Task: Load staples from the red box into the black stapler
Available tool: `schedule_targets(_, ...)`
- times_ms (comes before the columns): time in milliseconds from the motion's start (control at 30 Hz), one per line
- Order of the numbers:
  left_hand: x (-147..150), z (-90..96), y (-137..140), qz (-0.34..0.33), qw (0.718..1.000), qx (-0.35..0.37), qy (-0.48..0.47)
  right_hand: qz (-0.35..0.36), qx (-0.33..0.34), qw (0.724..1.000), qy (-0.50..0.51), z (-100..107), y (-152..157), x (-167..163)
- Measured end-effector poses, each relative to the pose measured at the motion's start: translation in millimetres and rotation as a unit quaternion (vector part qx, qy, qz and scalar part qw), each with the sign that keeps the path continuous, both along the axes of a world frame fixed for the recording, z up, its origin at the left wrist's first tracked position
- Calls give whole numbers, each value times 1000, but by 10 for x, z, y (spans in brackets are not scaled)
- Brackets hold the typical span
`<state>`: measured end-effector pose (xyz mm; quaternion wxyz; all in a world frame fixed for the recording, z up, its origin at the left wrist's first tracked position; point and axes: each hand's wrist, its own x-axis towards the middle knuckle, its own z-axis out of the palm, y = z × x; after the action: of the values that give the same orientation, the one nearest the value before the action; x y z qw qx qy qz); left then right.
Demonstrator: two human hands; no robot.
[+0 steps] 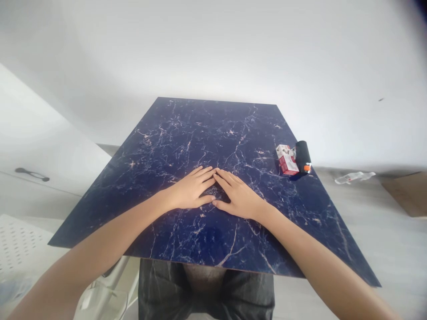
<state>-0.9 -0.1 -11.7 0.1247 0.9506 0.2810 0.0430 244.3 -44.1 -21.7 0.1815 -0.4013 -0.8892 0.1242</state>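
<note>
My left hand [193, 189] lies flat, palm down, on the dark blue marble-patterned table [200, 129], its fingers stretched out. Beside it my right hand [240, 194] rests flat in the same way. The fingertips and thumb tips of both hands meet near the table's middle, framing a small patch of tabletop. Neither hand holds anything. Off to the right of my right hand, a small red and white box [287, 160] sits on the table. Right up against it is a black cylinder [303, 156] with an orange patch near its lower end.
A clear plastic bottle [354, 178] lies on the floor to the right, near a brown cardboard box [408, 191]. A white cabinet with a dark handle [32, 174] is on the left. Below it stands a white perforated surface [20, 244]. A white wall [216, 49] rises behind the table.
</note>
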Motion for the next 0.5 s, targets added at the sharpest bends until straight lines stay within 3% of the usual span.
schedule_targets(500, 3, 14, 0, 3, 1000, -14, 4, 1, 2, 1000, -13, 0, -5, 1)
